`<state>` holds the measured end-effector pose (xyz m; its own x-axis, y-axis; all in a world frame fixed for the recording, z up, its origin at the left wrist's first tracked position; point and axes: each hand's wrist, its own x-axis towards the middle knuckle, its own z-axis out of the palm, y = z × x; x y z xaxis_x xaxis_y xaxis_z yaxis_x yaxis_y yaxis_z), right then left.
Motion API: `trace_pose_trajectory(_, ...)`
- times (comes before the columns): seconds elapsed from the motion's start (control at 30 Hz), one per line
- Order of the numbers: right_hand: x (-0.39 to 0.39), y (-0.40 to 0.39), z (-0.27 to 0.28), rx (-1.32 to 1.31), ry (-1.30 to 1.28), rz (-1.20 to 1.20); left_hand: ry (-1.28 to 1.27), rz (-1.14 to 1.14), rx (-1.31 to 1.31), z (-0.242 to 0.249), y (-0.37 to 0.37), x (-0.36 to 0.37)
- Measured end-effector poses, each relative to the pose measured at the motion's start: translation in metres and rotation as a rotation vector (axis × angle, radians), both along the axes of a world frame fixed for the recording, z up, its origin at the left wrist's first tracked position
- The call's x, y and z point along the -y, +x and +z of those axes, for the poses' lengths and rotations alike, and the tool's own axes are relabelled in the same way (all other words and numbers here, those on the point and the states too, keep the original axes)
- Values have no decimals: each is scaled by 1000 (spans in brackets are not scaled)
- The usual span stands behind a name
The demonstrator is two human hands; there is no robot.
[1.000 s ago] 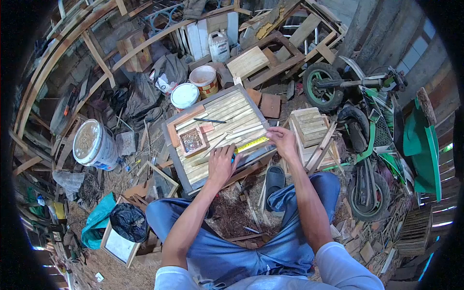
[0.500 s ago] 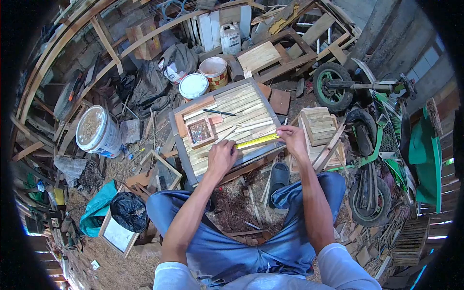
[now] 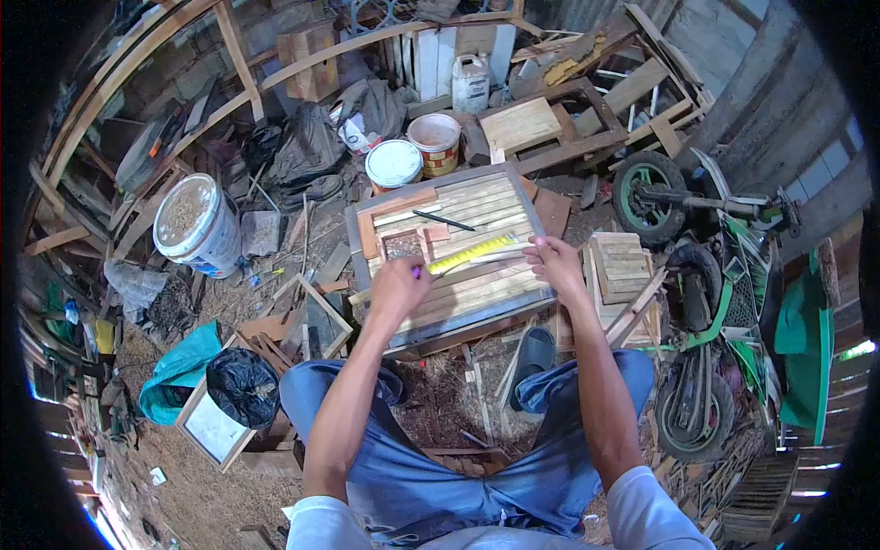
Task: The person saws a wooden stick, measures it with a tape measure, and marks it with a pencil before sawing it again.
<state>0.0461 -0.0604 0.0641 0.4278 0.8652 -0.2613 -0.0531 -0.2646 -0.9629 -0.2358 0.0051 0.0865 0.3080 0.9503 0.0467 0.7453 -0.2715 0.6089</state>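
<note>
My left hand is closed around a tape measure, mostly hidden by the fingers, with a purple bit showing. Its yellow blade reaches out to the right over a slatted wooden panel with a dark frame. The blade's free end stops short of my right hand, whose fingers pinch the right end of a thin pale wooden strip lying alongside the blade. Behind the left hand is a small wooden box of little metal pieces. A dark pencil-like stick lies across the slats.
White buckets stand behind the panel and to the left. On the right are a small slatted wooden piece and a green motorbike. A black bag sits lower left. Wood scraps litter the dirt floor.
The tape's end has come away from my right hand, which now holds the wooden strip. My left hand has shifted left relative to the panel. The camera view has swung slightly.
</note>
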Motion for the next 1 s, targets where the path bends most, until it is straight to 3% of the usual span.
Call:
trace_pose_trajectory(0.1, -46, -13, -18, 152, 66, 79, -41, 113, 113, 1, -31, -20)
trace_pose_trajectory(0.27, -100, -65, -55, 998, 180, 150, -227, 187, 422, 9, -39, -22)
trace_pose_trajectory(0.37, -110, -88, -43, 1045, 4, 240, -295, 228, 509, 6, -26, -22)
trace_pose_trajectory(0.4, -121, -82, -74, 1307, 137, 249, -251, 216, 523, 6, -24, -24)
trace_pose_trajectory(0.5, -126, -83, -71, 1419, 162, 314, -294, 201, 616, 2, -17, -29)
trace_pose_trajectory(0.6, -129, -78, -65, 1196, 58, 298, -343, 214, 605, 3, -13, -32)
trace_pose_trajectory(0.67, -117, -80, -27, 1095, -12, 354, -294, 234, 582, 5, -8, -31)
trace_pose_trajectory(0.8, -100, -54, -7, 1010, 163, 183, -276, 218, 687, 7, -2, -32)
trace_pose_trajectory(0.9, -78, -39, 21, 498, -6, 81, -303, 179, 742, 4, 9, -31)
trace_pose_trajectory(1.0, -46, -40, 54, 90, 206, 49, -290, 143, 725, 5, 28, -16)
